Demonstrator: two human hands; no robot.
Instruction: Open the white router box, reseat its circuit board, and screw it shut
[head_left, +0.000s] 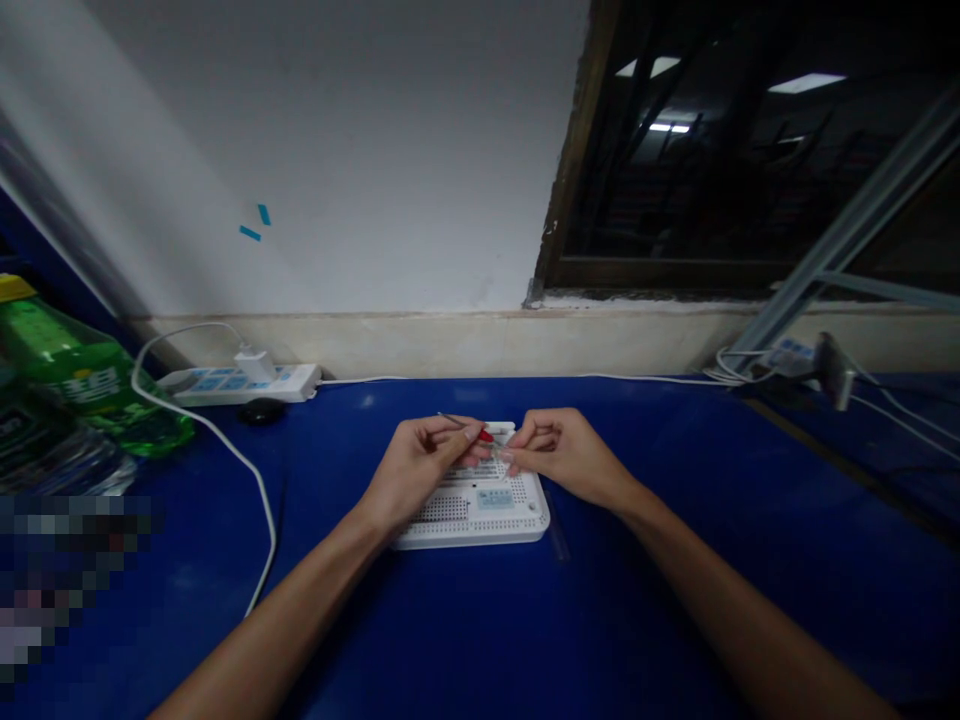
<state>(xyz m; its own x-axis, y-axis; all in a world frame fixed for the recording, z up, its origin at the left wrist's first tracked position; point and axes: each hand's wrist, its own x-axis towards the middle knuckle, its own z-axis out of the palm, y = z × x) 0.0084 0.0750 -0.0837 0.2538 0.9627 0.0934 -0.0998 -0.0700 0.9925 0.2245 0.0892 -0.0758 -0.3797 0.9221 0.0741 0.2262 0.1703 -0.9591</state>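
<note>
The room around me is dim, and everything looks underexposed. The brightest spots are the ceiling lights (806, 84) reflected in the dark window (675, 180). The white wall (360, 150) dulls to grey, darkening toward the left. Soft shadows lie beneath my left hand (416, 470) and right hand (566, 450) on the blue worktop (480, 620), which has faint patches of sheen. Wide-angle distortion stretches the edges, tilting the metal rail (847, 225). A pixelated blur (60, 590) hides the lower left.

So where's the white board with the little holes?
In the head view, the white breadboard sits on the blue table, right beneath the left hand and right hand.
</note>
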